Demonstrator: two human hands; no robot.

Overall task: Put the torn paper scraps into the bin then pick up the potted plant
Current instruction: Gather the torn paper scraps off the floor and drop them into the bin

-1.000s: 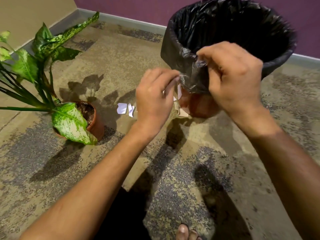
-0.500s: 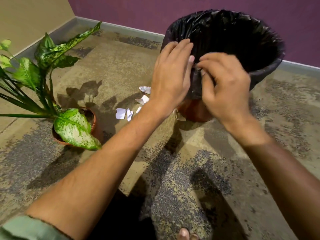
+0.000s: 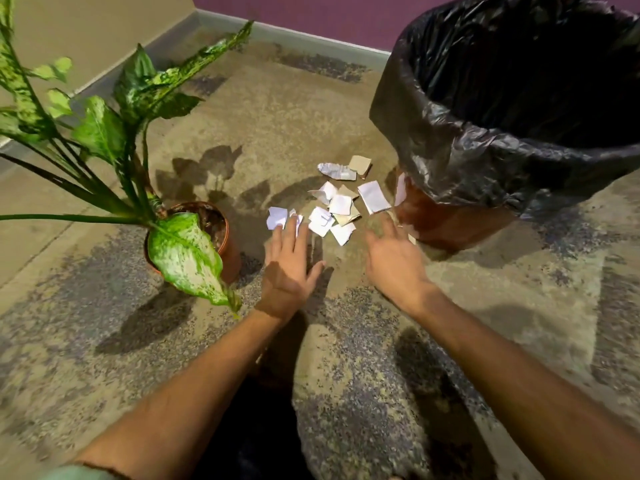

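Both hands are now seen lowered to the carpet point(image 3: 381, 393); 0.5 s ago they were raised at the bin liner's edge. The left hand point(image 3: 289, 268) is held flat, fingers straight, tips touching the nearest paper scraps point(image 3: 341, 206). The right hand point(image 3: 393, 261) is spread loose, nothing grasped, just beside the pile. Scraps lie scattered between the potted plant point(image 3: 194, 233), at left, and the bin point(image 3: 502, 140), at right. The black liner point(image 3: 450, 140) is no longer touched.

open hands point(image 3: 287, 268), paper scraps point(image 3: 341, 204), bin point(image 3: 502, 161)
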